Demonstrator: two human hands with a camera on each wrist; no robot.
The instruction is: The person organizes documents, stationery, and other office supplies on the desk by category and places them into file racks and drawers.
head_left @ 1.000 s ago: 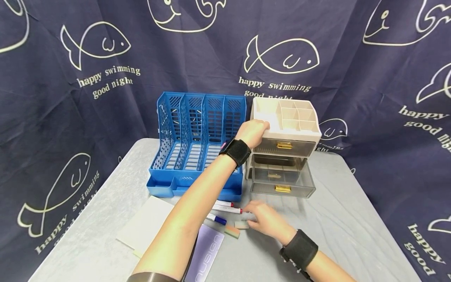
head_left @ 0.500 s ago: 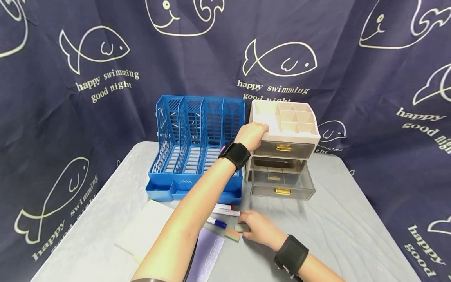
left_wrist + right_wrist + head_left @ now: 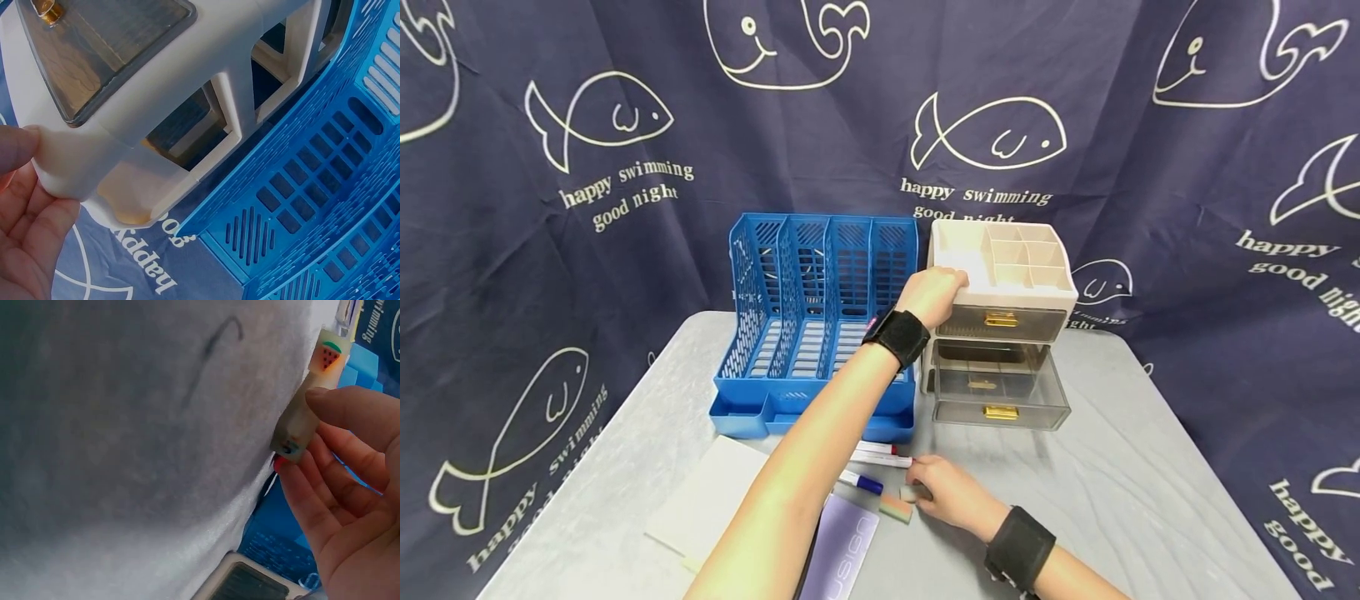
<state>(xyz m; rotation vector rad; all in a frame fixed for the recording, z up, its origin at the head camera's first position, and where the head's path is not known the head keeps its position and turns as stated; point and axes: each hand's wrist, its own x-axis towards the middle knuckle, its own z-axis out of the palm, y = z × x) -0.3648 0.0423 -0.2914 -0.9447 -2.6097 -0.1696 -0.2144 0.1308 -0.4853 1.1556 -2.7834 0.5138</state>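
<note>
Right hand: thumb and fingers of the right hand (image 3: 958, 496) pinch the eraser (image 3: 300, 412).
Eraser: at the tabletop, just beside the second eraser (image 3: 896, 507); whether it is off the table (image 3: 1112, 467) cannot be told.
Left hand: the left hand (image 3: 932, 296) grips the near corner of the white unit (image 3: 1000, 293), thumb and fingers on opposite sides of its edge.
Drawers: the lower drawer (image 3: 962, 411) stands pulled out; the upper drawer (image 3: 1037, 323) sits closed.
Done, it seems: a drawer is out, an eraser is in the fingers.
Left, it seems: the held eraser is outside the drawer; the second eraser, red pens (image 3: 880, 459), blue pen (image 3: 868, 484), purple book (image 3: 850, 550) and pale pad (image 3: 715, 483) lie loose before the blue rack (image 3: 741, 421).
</note>
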